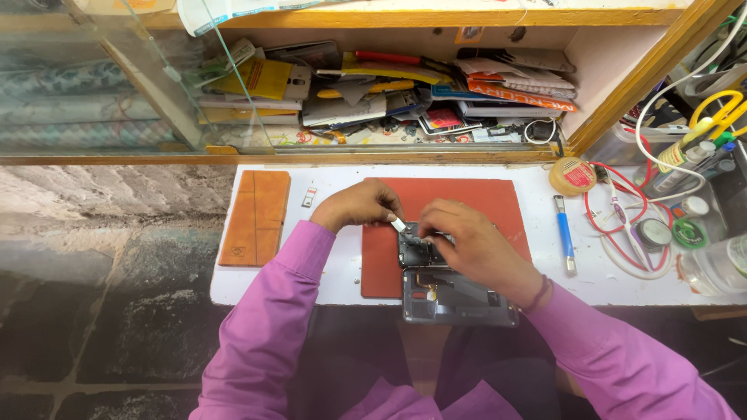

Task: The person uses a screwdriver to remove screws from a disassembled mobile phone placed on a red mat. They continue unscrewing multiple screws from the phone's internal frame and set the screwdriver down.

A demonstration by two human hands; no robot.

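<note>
An opened phone (455,295) lies at the near edge of the white counter (327,268), partly on a red mat (467,198) and overhanging toward the person. The left hand (359,204), at ten o'clock from the phone, pinches a small white strip (398,225) between its fingertips. The right hand (475,241) rests curled on the phone's upper end; what its fingers grip I cannot tell. A brown leather case (255,216) lies at nine o'clock of the mat. At three o'clock lie a blue-handled tool (565,233), a tape roll (573,176) and red wires (615,225).
</note>
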